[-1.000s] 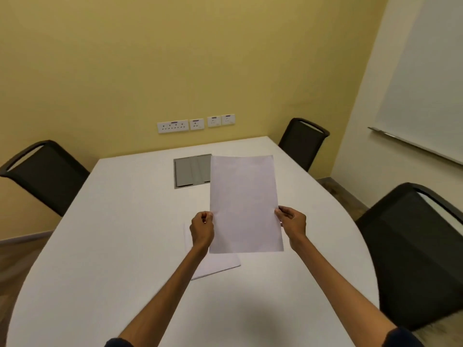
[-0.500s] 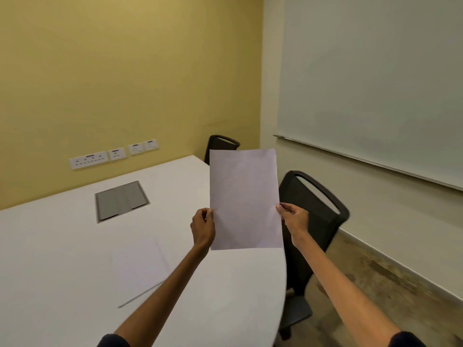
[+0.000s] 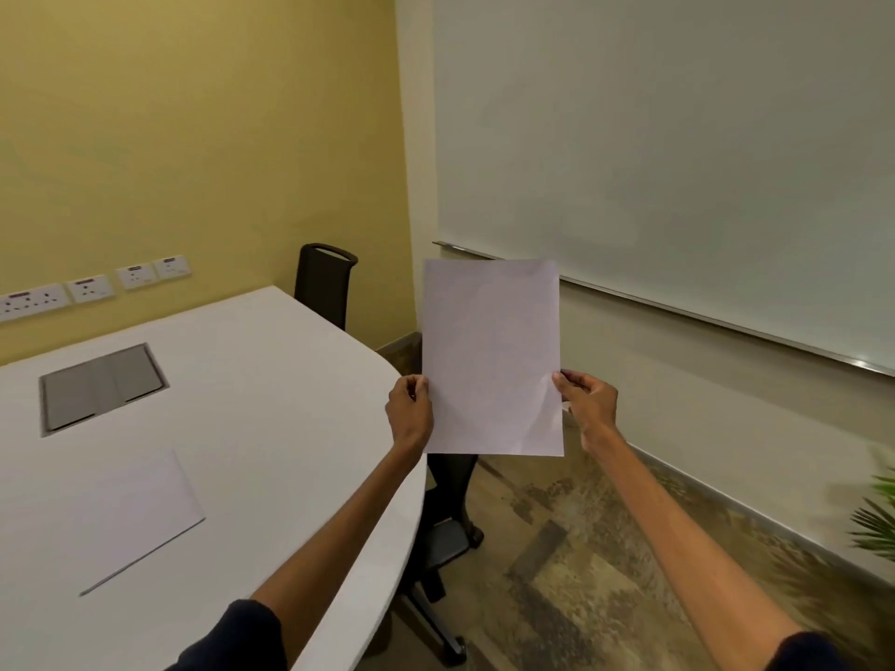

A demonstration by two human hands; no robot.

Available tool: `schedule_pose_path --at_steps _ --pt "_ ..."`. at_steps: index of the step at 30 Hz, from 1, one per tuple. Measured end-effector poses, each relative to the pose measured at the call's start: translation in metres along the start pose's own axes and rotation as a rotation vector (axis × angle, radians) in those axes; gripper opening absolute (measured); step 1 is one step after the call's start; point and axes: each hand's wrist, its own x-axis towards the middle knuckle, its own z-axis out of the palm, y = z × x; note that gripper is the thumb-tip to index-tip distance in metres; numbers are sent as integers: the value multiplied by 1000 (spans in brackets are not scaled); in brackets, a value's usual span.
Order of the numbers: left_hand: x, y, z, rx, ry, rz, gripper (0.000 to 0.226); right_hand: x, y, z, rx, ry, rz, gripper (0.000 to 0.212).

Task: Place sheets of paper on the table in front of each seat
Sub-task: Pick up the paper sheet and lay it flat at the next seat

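While both arms reach forward at nearly full stretch, the left hand [image 3: 410, 413] and the right hand [image 3: 587, 400] hold a single sheet of paper [image 3: 491, 355] upright in the air, past the table's [image 3: 271, 380] curved right edge and over the floor. Each hand pinches one long side of the sheet low down, thumb on the near face and fingers curled behind, so the paper stands in portrait with its top edge level against the whiteboard [image 3: 668, 152]. Dark sleeves show at the upper arms. A second sheet [image 3: 104, 518] lies flat on the white table near its front left part, apart from the grey cable hatch [image 3: 101, 387] set into the tabletop. One black chair [image 3: 323, 283] stands at the far corner; another chair [image 3: 443, 520] is tucked under the right edge, mostly hidden by the held sheet.
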Motion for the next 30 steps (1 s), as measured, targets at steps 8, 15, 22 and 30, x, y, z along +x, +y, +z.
schedule_pose_path --at_steps 8,15,22,30 --pt "10 4 99 27 -40 45 14 65 9 -61 6 61 28 25" --pt "62 -4 165 37 55 34 13 154 17 -56 -7 9 54 25" --pt "120 5 216 13 181 3 17 242 5 -33 -21 -78 46 23" --pt "171 -3 252 69 328 -61 20 341 21 4 -20 -224 82 25"
